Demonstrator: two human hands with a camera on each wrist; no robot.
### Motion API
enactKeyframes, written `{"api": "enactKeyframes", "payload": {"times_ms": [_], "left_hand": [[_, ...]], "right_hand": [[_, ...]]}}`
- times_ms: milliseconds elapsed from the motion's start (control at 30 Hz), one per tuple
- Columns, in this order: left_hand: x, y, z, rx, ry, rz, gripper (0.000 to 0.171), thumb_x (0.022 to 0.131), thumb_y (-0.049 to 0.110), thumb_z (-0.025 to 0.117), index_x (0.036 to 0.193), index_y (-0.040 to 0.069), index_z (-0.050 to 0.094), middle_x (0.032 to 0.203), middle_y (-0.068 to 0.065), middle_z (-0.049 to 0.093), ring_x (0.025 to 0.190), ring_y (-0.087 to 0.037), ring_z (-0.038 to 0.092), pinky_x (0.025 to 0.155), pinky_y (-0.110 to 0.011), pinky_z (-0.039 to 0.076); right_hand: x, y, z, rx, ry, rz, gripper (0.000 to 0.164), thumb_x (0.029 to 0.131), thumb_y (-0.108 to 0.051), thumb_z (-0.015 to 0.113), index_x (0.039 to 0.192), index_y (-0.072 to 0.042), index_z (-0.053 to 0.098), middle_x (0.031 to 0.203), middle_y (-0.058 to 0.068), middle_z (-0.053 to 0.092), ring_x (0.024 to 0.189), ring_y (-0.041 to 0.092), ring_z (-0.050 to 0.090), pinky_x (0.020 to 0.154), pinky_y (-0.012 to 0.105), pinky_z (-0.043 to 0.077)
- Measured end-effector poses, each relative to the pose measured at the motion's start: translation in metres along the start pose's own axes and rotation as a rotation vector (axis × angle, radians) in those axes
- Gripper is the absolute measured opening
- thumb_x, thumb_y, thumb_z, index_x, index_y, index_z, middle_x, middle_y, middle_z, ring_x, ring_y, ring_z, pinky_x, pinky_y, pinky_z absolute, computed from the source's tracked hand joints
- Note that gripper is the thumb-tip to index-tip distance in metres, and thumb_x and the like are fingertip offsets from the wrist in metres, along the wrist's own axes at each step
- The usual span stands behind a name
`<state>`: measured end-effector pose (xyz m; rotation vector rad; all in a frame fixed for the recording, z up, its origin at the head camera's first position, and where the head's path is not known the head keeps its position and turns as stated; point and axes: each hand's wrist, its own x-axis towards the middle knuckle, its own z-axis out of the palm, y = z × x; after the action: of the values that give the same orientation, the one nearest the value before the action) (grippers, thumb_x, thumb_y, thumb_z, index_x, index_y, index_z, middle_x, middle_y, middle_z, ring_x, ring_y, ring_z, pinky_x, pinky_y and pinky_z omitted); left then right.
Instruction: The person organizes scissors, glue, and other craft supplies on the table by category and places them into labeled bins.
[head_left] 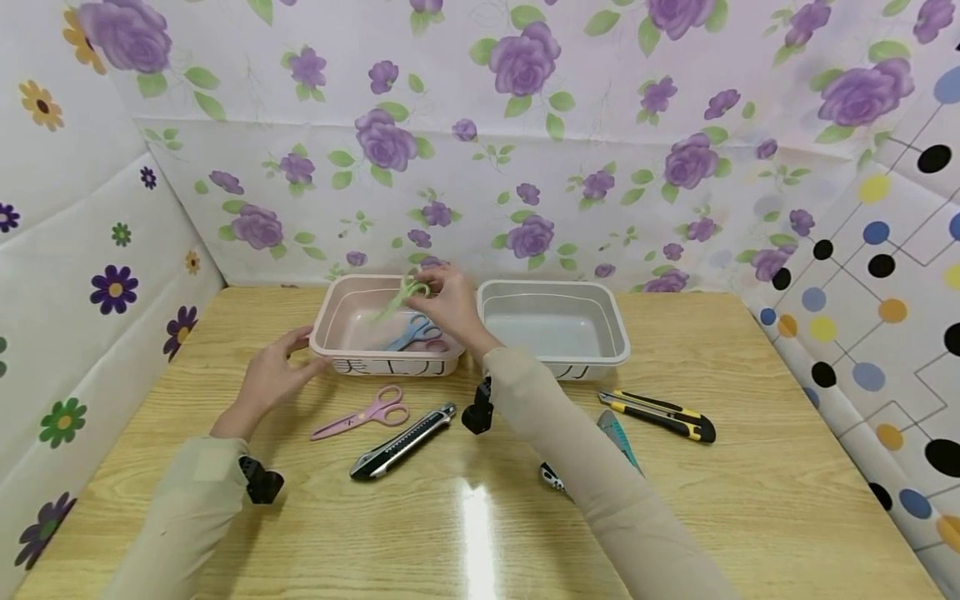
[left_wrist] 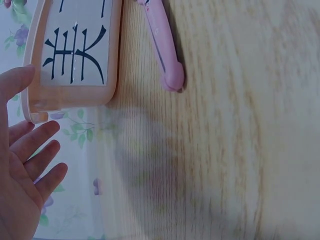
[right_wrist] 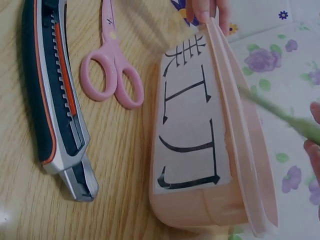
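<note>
My right hand (head_left: 448,302) pinches a pair of light green scissors (head_left: 407,289) by the handle end, blades slanting down over the pink bin (head_left: 386,364). Inside that bin lie blue scissors (head_left: 412,332) and a pink handle beside them, partly hidden. With thumb and fingers extended, my left hand (head_left: 273,377) rests against the bin's left front corner; in the left wrist view the left hand (left_wrist: 25,165) has its fingers spread. Pink scissors (head_left: 363,414) and a black and silver utility knife (head_left: 403,442) lie on the table in front of the bin.
To the right of the pink bin stands a grey-white bin (head_left: 551,287). A yellow and black utility knife (head_left: 660,414) lies on the table in front of it. A teal knife (head_left: 618,437) and another tool (head_left: 552,477) are partly hidden by my right forearm.
</note>
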<state>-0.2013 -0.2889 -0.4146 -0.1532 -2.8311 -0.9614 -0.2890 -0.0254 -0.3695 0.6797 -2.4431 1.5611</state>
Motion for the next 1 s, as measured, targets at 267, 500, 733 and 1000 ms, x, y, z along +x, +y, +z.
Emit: {"api": "enactKeyframes", "payload": {"times_ms": [267, 500, 733, 1000], "left_hand": [[-0.001, 0.004, 0.000, -0.012, -0.005, 0.004, 0.070, 0.084, 0.042, 0.061, 0.135, 0.000, 0.039, 0.123, -0.025, 0.052, 0.115, -0.045, 0.044, 0.088, -0.060, 0.037], [-0.001, 0.002, -0.001, 0.001, -0.003, 0.001, 0.070, 0.084, 0.043, 0.061, 0.135, 0.000, 0.039, 0.124, -0.024, 0.052, 0.115, -0.045, 0.044, 0.089, -0.061, 0.036], [0.000, 0.000, 0.000, 0.011, 0.007, 0.016, 0.069, 0.084, 0.042, 0.062, 0.133, -0.001, 0.041, 0.123, -0.024, 0.053, 0.114, -0.045, 0.045, 0.089, -0.061, 0.036], [0.000, 0.000, 0.000, 0.003, 0.015, 0.024, 0.069, 0.083, 0.042, 0.062, 0.133, -0.002, 0.042, 0.122, -0.024, 0.053, 0.113, -0.044, 0.046, 0.090, -0.061, 0.035]], "right_hand": [[-0.001, 0.005, -0.009, 0.025, -0.059, 0.067, 0.044, 0.074, -0.020, 0.076, 0.113, -0.005, 0.061, 0.111, 0.009, 0.060, 0.105, 0.024, 0.056, 0.092, 0.029, 0.044], [-0.003, 0.002, -0.017, 0.067, -0.094, 0.053, 0.042, 0.076, -0.017, 0.074, 0.114, -0.006, 0.060, 0.110, 0.007, 0.060, 0.104, 0.017, 0.056, 0.093, 0.032, 0.044], [-0.008, -0.005, -0.027, 0.095, -0.157, 0.038, 0.045, 0.076, -0.018, 0.074, 0.117, -0.005, 0.058, 0.116, 0.008, 0.058, 0.111, 0.022, 0.053, 0.097, 0.035, 0.041], [-0.023, -0.008, -0.042, 0.099, -0.253, 0.008, 0.056, 0.074, -0.023, 0.076, 0.123, -0.006, 0.053, 0.121, 0.006, 0.056, 0.112, 0.021, 0.051, 0.098, 0.036, 0.039]]}}
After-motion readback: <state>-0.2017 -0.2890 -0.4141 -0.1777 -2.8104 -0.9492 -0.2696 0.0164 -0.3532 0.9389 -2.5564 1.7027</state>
